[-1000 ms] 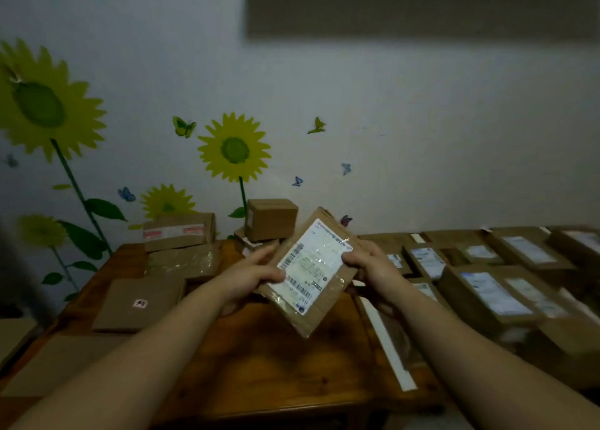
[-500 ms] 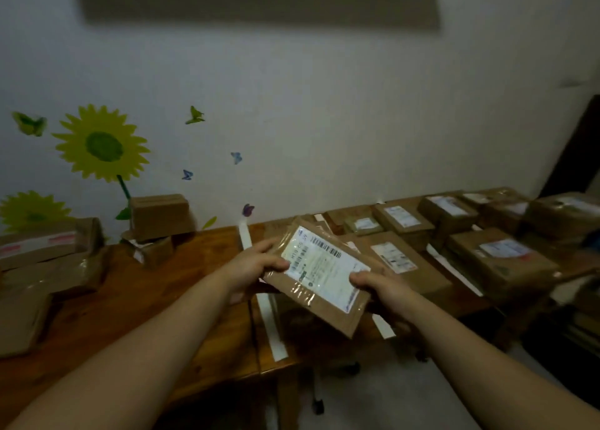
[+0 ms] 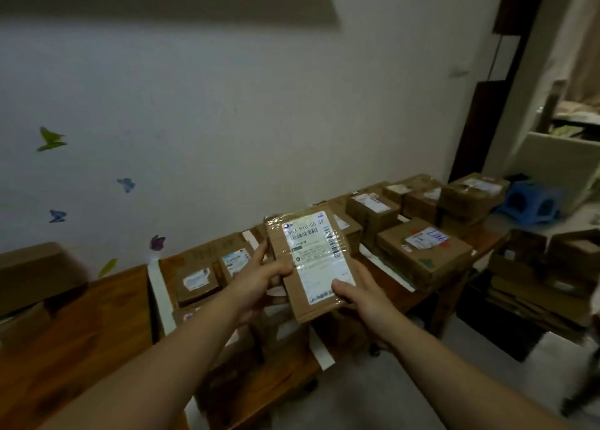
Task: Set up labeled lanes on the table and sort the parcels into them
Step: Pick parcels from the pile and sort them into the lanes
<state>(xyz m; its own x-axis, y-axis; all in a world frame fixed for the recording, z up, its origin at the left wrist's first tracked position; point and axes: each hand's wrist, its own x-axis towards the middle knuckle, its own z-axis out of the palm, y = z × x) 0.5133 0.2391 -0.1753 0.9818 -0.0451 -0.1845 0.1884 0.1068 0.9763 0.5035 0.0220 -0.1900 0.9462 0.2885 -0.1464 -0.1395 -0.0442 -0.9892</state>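
Parcel (image 3: 310,264) is held above the desk (image 3: 81,348), clasped by left grip (image 3: 259,286) and right grip (image 3: 360,296); boxes (image 3: 422,257) already lie between tape strips (image 3: 159,296) on the desk; this one remains unplaced.

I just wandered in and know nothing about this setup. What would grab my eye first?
Front and centre, a flat cardboard parcel with a shiny white label is held up by the left hand and the right hand. Behind it, brown boxes crowd the wooden table along the wall, with white strips lying between groups of them. Butterfly stickers dot the wall at left.
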